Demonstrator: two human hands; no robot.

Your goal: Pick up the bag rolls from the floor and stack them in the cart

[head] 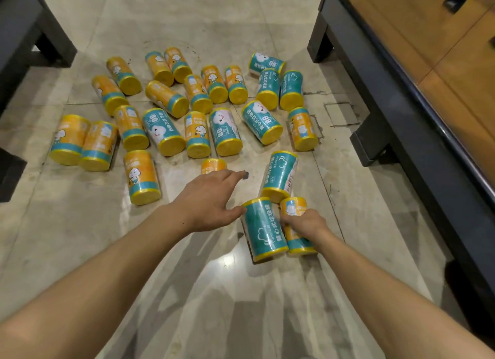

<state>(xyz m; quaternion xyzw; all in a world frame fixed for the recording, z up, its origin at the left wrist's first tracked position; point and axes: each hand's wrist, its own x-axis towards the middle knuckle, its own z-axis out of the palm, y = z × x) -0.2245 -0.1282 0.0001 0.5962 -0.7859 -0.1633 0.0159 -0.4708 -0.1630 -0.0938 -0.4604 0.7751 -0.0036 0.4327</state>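
Between dark shelf bases (380,144), right hand (305,222) grips an orange roll (294,208); left hand (211,195) spread, empty, beside a teal roll (263,230).

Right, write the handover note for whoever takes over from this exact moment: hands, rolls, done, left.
Left hand: open, fingers spread, reaching over the floor, thumb touching the teal plastic-wrapped bag roll.
Right hand: closed around the yellow plastic-wrapped bag roll beside it.
Another teal roll lies just beyond those two.
About two dozen more yellow and teal rolls lie scattered on the beige tiled floor.
The cart is out of view, so nothing can be confirmed as stacked.
Left: lift these rolls, then clear the others.
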